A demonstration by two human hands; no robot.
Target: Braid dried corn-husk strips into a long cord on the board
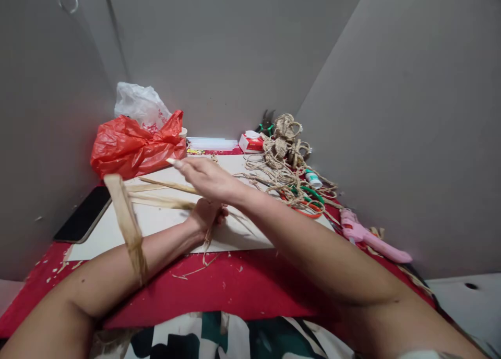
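Observation:
My left hand (208,214) is closed low over the white board, its fingers curled round a bundle of pale dried-leaf strips (162,200). Thin frayed ends come out below and to the right of the fist. Crossing above it, my right hand (205,177) points left with its fingers stretched out and a long pale nail at the tip. Nothing shows in its grasp, though its lower fingers are partly hidden. One broad strip (127,220) bends at its top and hangs down across my left forearm.
The white board (94,244) lies on a red cloth (235,291). At left are a phone (84,215) and a red plastic bag (133,147). Tangled twine (287,140), pliers (266,123), a small bottle (313,179), orange-handled scissors (311,210) and a pink glue gun (371,239) lie to the right.

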